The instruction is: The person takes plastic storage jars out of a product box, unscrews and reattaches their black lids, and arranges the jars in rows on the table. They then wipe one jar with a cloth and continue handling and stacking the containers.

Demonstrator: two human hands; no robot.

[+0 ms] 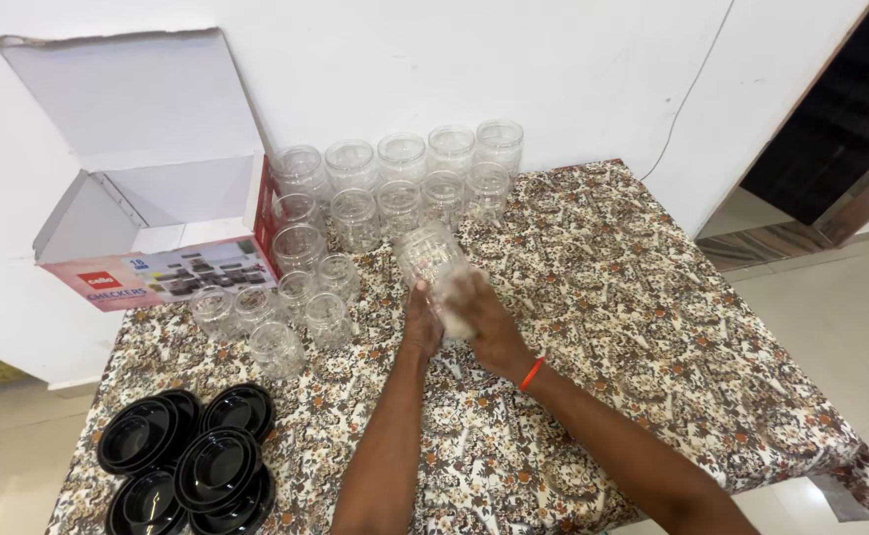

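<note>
Head view: clear jar gripped between both hands' fingers.

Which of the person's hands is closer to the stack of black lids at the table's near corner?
Left. The left hand grips the clear jar on the side facing the black lids; the right hand grips its far side.

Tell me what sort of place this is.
Probably a room in a home, used for unpacking: a table under a floral cloth against a plain white wall, clear plastic jars, black lids and an open cardboard box. Both hands hold one jar.
</note>
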